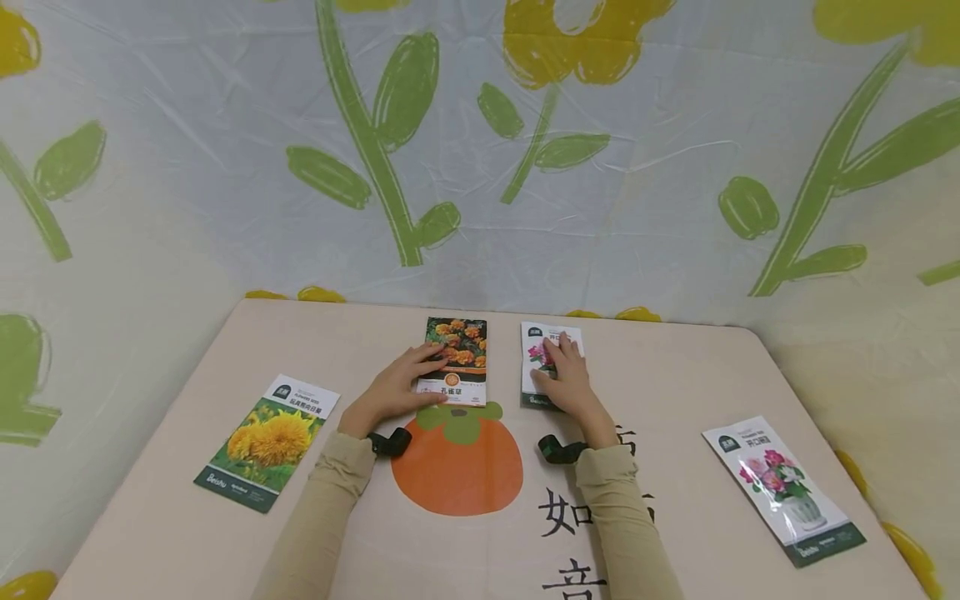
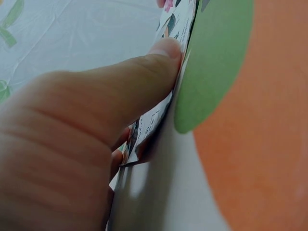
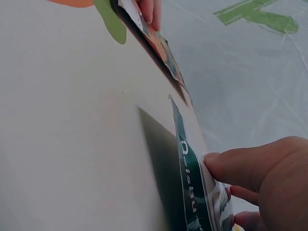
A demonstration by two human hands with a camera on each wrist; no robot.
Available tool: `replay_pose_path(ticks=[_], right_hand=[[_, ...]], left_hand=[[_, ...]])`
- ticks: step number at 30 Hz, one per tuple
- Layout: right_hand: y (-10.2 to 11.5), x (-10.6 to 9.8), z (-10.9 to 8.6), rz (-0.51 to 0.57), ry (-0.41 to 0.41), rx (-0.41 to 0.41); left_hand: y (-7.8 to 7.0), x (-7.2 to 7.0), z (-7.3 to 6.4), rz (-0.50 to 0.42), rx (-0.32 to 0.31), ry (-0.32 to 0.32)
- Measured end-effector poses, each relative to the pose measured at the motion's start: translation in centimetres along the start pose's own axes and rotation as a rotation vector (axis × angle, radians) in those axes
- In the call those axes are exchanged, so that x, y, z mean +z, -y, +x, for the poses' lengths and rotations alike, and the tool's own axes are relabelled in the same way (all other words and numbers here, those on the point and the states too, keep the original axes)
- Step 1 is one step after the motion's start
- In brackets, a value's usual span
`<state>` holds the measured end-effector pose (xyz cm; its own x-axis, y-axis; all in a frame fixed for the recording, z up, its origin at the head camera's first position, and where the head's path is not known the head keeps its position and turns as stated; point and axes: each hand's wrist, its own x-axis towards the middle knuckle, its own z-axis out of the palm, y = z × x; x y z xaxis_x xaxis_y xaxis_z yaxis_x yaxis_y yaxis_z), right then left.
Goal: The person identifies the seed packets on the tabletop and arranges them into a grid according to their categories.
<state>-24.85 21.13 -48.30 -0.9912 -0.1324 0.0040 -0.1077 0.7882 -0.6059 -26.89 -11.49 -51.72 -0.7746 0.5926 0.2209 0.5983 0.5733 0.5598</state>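
Orange-flower seed packet (image 1: 465, 360), one: flat near the far edge of the tabletop (image 1: 660, 375), left of centre, just above the printed persimmon (image 1: 457, 471).
Left hand (image 1: 399, 385), one: fingers loosely extended over the packet's left side, thumb along its lower edge; touching, not closed round it.
Pink-flower seed packet (image 1: 536, 357), one: right of the first and apart from it, white with a green foot band; in the right wrist view its lower edge stands off the tabletop over a shadow.
Right hand (image 1: 572, 385), one: fingers relaxed and spread on the packet's face, thumb at its left edge; touching, not closed round it.
Yellow-flower seed packet (image 1: 268, 443), one: at the left, tilted, untouched.
Vase-pattern seed packet (image 1: 786, 492), one: at the right, tilted, untouched; pink flowers in a pale vase.
Seed packets in all: four, two under hands, two apart.
Beige sleeves, two: left (image 1: 318, 508), right (image 1: 622, 517).
Black wrist devices, two: left (image 1: 390, 443), right (image 1: 561, 451).
Black characters (image 1: 558, 512), several: partly covered by the right arm, exact count uncertain.
Backdrop (image 1: 247, 167), one: pale, with yellow flowers and green stems.
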Motion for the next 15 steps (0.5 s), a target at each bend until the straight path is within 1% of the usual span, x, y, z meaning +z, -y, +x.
replay_pose_path(ticks=[7,12,15], right_hand=[[0.19,0.06,-0.10,-0.006,-0.004,-0.023],[0.45,0.22,-0.10,-0.004,-0.018,-0.042],[0.61,0.32,-0.05,-0.003,-0.012,-0.038]], left_hand=[[-0.46,-0.05,-0.05,0.006,-0.005,-0.003],[-0.41,-0.08,0.05,0.006,-0.008,-0.007],[-0.35,-0.08,0.05,0.003,-0.006,-0.009]])
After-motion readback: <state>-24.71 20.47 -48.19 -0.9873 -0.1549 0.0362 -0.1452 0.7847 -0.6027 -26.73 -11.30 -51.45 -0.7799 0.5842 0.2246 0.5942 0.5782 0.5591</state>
